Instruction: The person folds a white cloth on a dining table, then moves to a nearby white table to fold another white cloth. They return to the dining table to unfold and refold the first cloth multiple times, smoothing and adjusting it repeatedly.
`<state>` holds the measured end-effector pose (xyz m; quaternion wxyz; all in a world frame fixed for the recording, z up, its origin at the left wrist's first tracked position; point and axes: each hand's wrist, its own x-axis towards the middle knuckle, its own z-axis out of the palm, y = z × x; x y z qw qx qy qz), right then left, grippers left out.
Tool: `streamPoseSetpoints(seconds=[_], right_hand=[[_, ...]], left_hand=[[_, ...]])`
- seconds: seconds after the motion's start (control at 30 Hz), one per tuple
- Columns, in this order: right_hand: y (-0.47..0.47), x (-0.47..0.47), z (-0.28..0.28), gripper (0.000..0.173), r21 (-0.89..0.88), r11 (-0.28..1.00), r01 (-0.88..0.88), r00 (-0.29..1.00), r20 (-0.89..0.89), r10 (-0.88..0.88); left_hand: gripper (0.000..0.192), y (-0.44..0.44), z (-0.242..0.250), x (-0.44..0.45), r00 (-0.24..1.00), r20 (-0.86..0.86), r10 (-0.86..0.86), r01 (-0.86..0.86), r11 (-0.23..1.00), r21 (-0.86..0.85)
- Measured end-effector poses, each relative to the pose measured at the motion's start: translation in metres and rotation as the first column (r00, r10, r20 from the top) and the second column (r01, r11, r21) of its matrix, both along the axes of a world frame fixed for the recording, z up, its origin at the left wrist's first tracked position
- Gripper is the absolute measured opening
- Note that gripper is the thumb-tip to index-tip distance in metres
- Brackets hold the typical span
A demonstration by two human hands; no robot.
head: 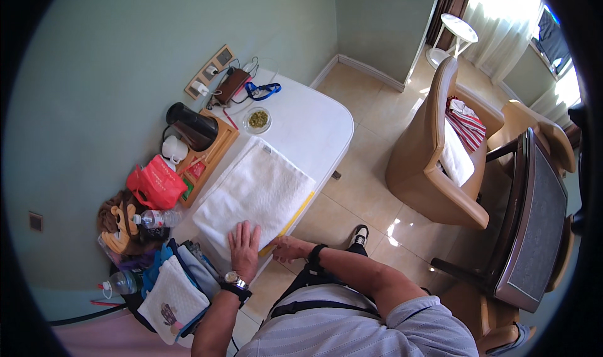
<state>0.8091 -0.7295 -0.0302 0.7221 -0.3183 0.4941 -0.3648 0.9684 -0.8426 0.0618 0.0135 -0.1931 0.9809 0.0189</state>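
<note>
A folded white towel (259,187) lies on the white table (311,117). Along its edge nearest me shows a strip of something yellow (297,213). My left hand (244,248) rests palm down on the towel's near left corner, fingers apart, with a metal watch at the wrist. At the table's edge, my right hand (287,249) touches the yellow strip by the towel's corner with its fingers curled; whether it grips the strip cannot be told.
Left of the towel stand a wooden tray (226,135) with a black kettle (195,126), a red bag (158,182), a plastic bottle (155,219) and folded clothes (174,296). Behind it is a glass ashtray (257,120). A tan armchair (414,168) stands right.
</note>
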Motion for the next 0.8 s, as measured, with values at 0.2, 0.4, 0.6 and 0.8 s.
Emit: streamPoseSetpoints(seconds=[0.2, 0.4, 0.6, 0.8], right_hand=[[0.006, -0.005, 0.014, 0.035, 0.049, 0.998, 0.049, 0.997, 0.059, -0.052], [0.037, -0.074, 0.046, 0.051, 0.138, 0.874, 0.466, 0.874, 0.081, -0.479], [0.017, -0.114, 0.057, 0.051, 0.027, 0.766, 0.642, 0.764, -0.107, -0.636], [0.006, -0.131, 0.051, 0.047, 0.017, 0.727, 0.686, 0.717, -0.189, -0.671]], left_hand=[[0.055, 0.012, -0.029, 0.006, 0.993, -0.110, 0.033, -0.036, 0.999, -0.022], [0.055, 0.012, -0.034, 0.004, 0.989, -0.145, 0.031, -0.032, 0.999, 0.001], [0.056, 0.023, -0.025, -0.002, 0.991, -0.113, 0.070, -0.066, 0.997, 0.036], [0.060, 0.036, -0.022, -0.018, 0.996, -0.074, 0.048, -0.046, 0.999, 0.029]])
